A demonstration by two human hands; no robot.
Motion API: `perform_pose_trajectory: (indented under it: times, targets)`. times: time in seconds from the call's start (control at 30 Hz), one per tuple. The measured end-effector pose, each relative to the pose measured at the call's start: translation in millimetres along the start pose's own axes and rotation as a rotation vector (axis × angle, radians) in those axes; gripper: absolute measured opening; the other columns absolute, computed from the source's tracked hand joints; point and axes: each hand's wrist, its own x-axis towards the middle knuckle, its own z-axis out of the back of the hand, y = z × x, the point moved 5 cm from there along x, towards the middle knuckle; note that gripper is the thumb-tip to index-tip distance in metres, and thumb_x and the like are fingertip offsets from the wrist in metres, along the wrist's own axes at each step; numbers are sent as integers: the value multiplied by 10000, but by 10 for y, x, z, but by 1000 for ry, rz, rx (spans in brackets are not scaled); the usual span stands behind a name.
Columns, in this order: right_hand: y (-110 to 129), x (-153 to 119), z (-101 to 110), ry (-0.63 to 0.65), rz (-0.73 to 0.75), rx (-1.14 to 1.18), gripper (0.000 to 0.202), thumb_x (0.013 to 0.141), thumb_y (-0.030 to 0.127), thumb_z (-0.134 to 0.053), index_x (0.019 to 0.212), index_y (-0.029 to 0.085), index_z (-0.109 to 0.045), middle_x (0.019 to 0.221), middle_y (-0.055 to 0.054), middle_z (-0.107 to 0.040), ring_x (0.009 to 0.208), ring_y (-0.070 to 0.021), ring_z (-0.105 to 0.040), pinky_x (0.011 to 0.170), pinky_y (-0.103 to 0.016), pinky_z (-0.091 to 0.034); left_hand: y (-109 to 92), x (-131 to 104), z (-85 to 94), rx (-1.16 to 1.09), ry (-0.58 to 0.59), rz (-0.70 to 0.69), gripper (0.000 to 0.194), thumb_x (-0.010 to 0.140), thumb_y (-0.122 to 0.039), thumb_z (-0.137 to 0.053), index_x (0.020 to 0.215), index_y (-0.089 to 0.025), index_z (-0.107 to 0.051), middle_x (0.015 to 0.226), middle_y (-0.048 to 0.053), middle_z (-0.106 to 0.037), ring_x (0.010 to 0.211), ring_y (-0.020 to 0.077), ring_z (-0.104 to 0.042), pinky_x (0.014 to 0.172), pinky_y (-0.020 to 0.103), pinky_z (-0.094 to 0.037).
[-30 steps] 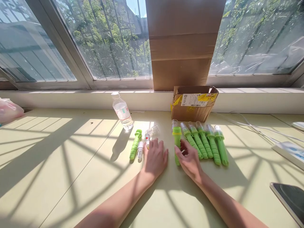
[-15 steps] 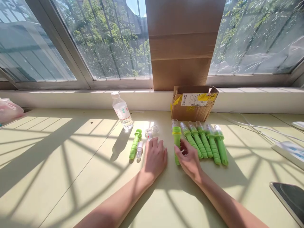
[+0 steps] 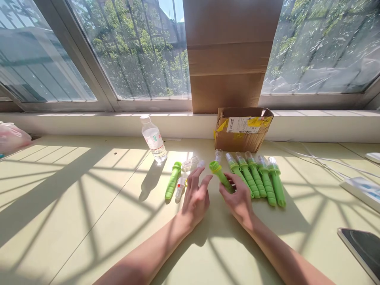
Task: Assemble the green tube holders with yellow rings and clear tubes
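Observation:
My right hand is closed around a green plastic tube, tilted with its open threaded end up and to the left. My left hand has its fingers apart, just left of that tube. By its fingertips is a small whitish piece, partly hidden. A clear ribbed cap lies behind that hand. To its left are a small clear-and-white part with a red dot and another green tube. Several capped green tubes lie in a row right of my right hand.
A clear cup-like cap stands before an open cardboard box. A water bottle stands at the back left. On the right are a power strip, white cables and a phone. A plastic bag sits far left.
The green tube in my right hand has tipped leftward from upright. My left fingers have lifted and spread. The small clear-and-white part and the left green tube have shifted slightly right.

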Motion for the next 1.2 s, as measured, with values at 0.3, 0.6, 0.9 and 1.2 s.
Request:
perform_pose_trajectory:
  times: [0.3,0.6,0.9,1.2]
  targets:
    - [-84,27,30,-97,88,-78,213,762,215,-534,964,265,-579,927,-84,-696,865,-279,-647,786,-442,-530,-131,-41,164,-119,-211,-124,466,810,4,-479,1216,-217,-535,1218,113,-468,1093,242,-534,885,406,-517]
    - [-78,29,4,-70,164,-141,204,688,208,-507,872,281,-555,806,-38,-681,774,-269,-643,736,-451,-530,-110,-45,171,-143,-218,-93,416,835,-12,-487,1196,-219,-495,1063,62,-463,968,184,-500,820,335,-502]
    - [7,11,-15,53,187,-169,227,666,153,-518,856,267,-569,801,-37,-693,746,-259,-637,732,-424,-526,-17,-49,143,-198,-140,16,358,888,-73,-415,1194,-256,-447,1037,64,-460,908,206,-520,780,361,-506]
    - [13,-24,-54,95,158,-80,212,749,191,-570,930,292,-615,854,-52,-714,792,-280,-659,627,-381,-538,73,-39,86,-340,-176,222,357,916,-96,-476,1205,-306,-467,1251,86,-468,1190,260,-543,940,458,-531]
